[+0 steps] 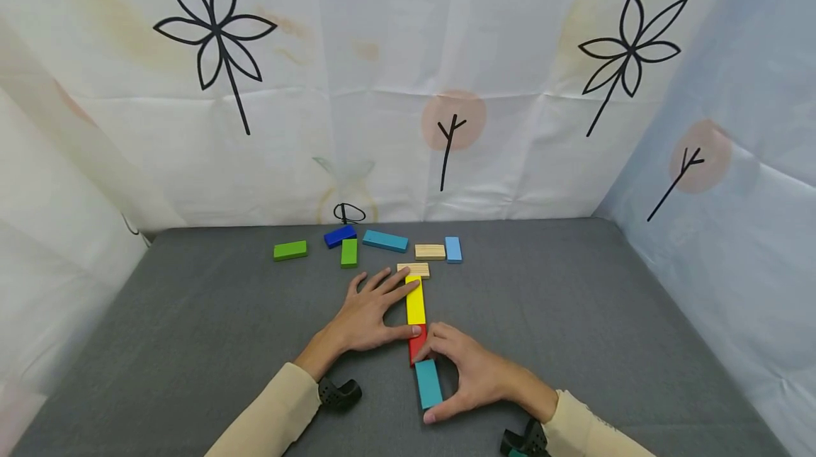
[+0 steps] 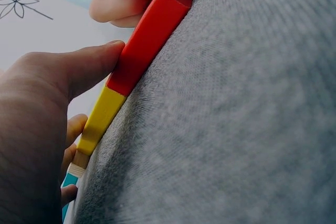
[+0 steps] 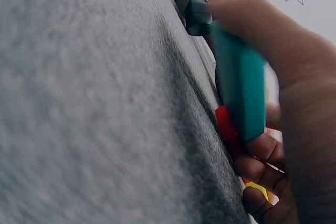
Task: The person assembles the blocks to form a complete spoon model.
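A column of blocks runs toward me in the head view: a plain wood block (image 1: 421,271) lying crosswise, a yellow block (image 1: 416,307), then a red block (image 1: 415,352). My left hand (image 1: 363,317) lies along its left side with fingers spread; the thumb touches the red block and fingertips reach the yellow and wood blocks. Between thumb and fingers, my right hand (image 1: 477,372) holds a teal block (image 1: 429,386) at the near end of the red one. In the right wrist view the teal block (image 3: 241,82) looks raised off the cloth.
Behind the column lie two green blocks (image 1: 290,251), a dark blue block (image 1: 341,235), a longer blue block (image 1: 385,241), another wood block (image 1: 430,252) and a light blue block (image 1: 453,250). Grey cloth (image 1: 574,322) covers the table; a printed white curtain (image 1: 382,53) hangs behind.
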`<state>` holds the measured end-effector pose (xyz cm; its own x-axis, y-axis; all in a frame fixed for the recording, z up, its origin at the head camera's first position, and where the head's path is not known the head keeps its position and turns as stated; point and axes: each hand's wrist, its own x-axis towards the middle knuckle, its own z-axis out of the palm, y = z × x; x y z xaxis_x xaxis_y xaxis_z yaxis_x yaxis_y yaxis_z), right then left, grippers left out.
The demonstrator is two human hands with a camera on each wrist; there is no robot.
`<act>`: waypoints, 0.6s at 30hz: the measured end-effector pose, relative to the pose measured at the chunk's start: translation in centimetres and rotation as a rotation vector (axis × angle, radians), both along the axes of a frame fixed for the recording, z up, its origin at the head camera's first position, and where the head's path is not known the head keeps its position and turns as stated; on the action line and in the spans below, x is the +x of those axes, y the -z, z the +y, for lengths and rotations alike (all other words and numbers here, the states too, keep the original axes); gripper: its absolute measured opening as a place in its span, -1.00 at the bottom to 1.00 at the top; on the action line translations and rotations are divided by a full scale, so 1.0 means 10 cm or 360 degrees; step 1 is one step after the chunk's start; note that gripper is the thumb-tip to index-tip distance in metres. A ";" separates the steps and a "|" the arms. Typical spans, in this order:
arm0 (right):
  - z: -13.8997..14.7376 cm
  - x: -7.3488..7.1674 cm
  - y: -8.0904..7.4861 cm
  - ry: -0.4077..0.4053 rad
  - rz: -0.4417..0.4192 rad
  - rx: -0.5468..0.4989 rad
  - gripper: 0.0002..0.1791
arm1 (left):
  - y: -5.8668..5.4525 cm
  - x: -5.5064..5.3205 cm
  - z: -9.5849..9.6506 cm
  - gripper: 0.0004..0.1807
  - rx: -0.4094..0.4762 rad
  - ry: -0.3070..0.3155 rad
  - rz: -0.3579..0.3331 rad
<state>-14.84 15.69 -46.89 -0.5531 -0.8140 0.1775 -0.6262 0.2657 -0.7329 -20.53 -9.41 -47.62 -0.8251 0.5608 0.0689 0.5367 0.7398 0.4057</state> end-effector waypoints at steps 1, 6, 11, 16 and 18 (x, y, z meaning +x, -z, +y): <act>0.00 0.00 0.00 -0.0003 0.0032 0.0019 -0.35 | 0.00 0.00 0.00 -0.06 -0.0002 0.0001 0.0001; -0.01 0.01 0.01 -0.0011 0.0124 0.0060 -0.27 | -0.02 0.01 0.00 -0.07 0.0008 0.0014 0.0025; 0.00 0.00 0.00 -0.0063 0.0148 0.0039 -0.15 | -0.05 0.03 -0.01 -0.09 0.0041 0.0041 0.0050; 0.02 -0.02 -0.03 -0.0097 0.0028 0.0044 -0.15 | -0.05 0.03 -0.01 -0.09 0.0036 0.0045 0.0060; 0.02 -0.02 -0.04 -0.0088 -0.0022 0.0060 -0.17 | -0.04 0.03 -0.01 -0.10 0.0037 0.0044 0.0063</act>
